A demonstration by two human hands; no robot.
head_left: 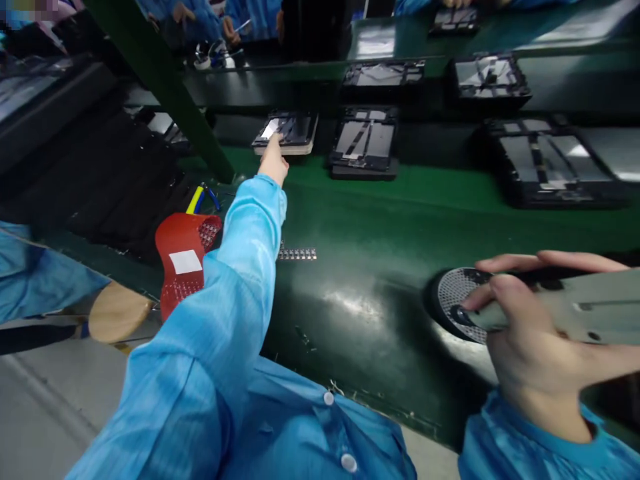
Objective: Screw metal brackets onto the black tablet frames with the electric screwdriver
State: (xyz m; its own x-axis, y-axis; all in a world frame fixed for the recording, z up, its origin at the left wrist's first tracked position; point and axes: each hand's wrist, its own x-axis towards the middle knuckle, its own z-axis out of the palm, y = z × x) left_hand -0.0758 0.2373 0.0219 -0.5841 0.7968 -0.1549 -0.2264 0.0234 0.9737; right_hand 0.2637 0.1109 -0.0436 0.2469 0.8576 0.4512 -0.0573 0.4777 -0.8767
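My left hand [274, 160] reaches far forward over the bench. Its extended finger lies over the near edge of an opened flat electronic device [295, 130] with a pale base; I cannot tell how firmly it touches. To the right of it sits a similar device [364, 140] on a dark base. At the right edge, my right hand [530, 333] is wrapped round a grey-green tool [595, 300]. A round perforated disc [457, 293] with a dark rim is at the tool's left end, my thumb close to it. Below my left forearm shows a strip of small parts [300, 254].
A red perforated holder [185, 263] with a white label stands left, beside yellow-and-blue-handled pliers [200, 199]. More opened devices [555, 160] line the back and right. A slanting green post [165, 87] rises at left. Co-workers' hands [231, 30] show across the bench.
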